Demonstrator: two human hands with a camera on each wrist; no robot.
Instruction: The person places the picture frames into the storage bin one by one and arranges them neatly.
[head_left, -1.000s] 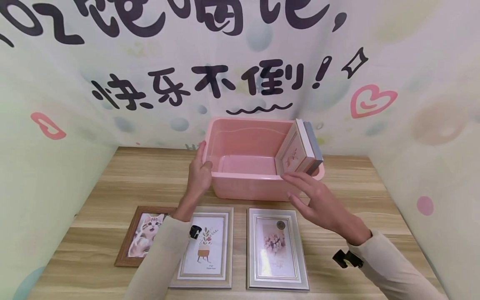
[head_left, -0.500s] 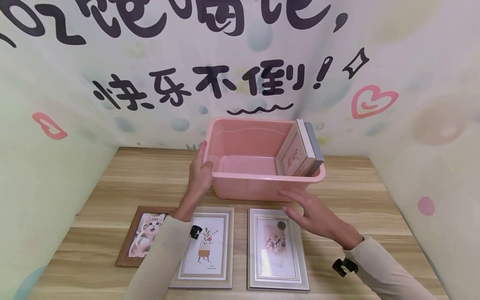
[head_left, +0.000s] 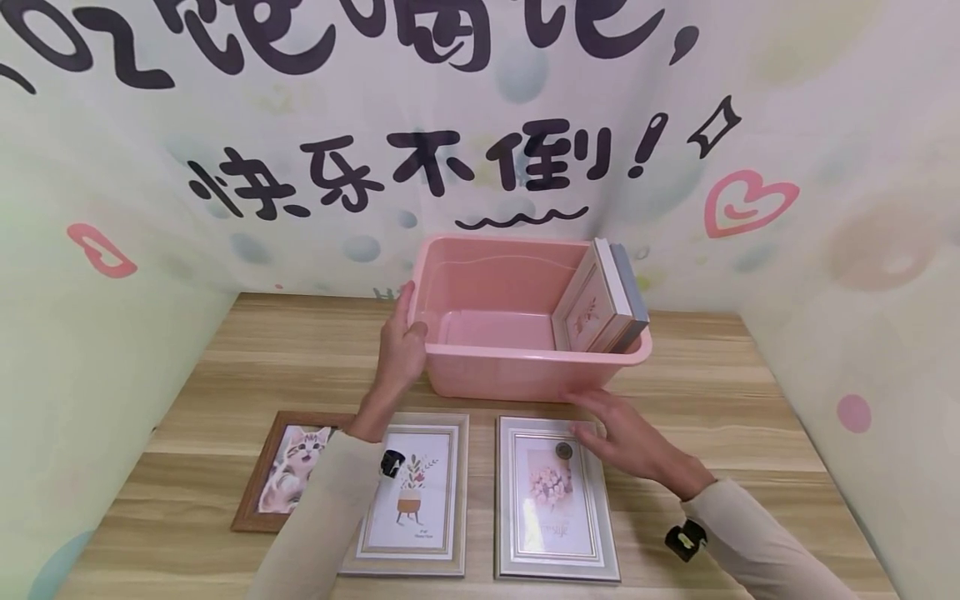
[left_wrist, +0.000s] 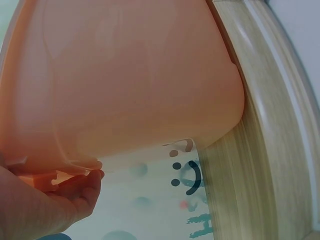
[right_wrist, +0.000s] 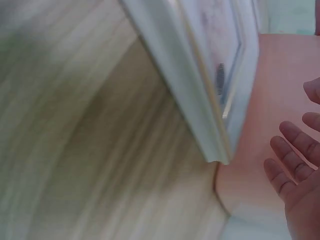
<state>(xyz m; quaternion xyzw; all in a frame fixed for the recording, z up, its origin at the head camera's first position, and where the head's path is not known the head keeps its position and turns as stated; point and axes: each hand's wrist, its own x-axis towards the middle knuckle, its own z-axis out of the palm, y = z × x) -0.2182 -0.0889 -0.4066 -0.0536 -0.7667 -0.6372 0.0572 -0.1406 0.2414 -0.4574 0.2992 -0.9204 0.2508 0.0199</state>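
Note:
A pink plastic tub (head_left: pixel 495 375) stands at the back of the table. My left hand (head_left: pixel 401 346) grips its left rim, thumb on the rim; in the left wrist view the fingers (left_wrist: pixel 92 187) curl under the rim's edge. Two picture frames, one white-edged (head_left: pixel 588 312) and one blue-grey (head_left: pixel 632 287), lean upright at the tub's right end. My right hand (head_left: pixel 626 437) holds nothing, its fingers extended over the upper right corner of a silver picture frame (head_left: pixel 607 542) with pink flowers. The right wrist view has this hand (right_wrist: pixel 305 175) palm visible beside that frame.
Left of the silver frame lies a cream picture frame (head_left: pixel 456 500) with a potted plant picture. A brown wooden frame (head_left: pixel 251 500) with a kitten picture lies farther left, partly covered by my left sleeve (head_left: pixel 322 517). A printed cloth wall (head_left: pixel 337 242) rises behind the wooden table (head_left: pixel 697 367).
My right hand has moved down and toward me, away from the tub's front rim to the silver frame's top corner. My left hand stays on the rim, and the tub has not moved.

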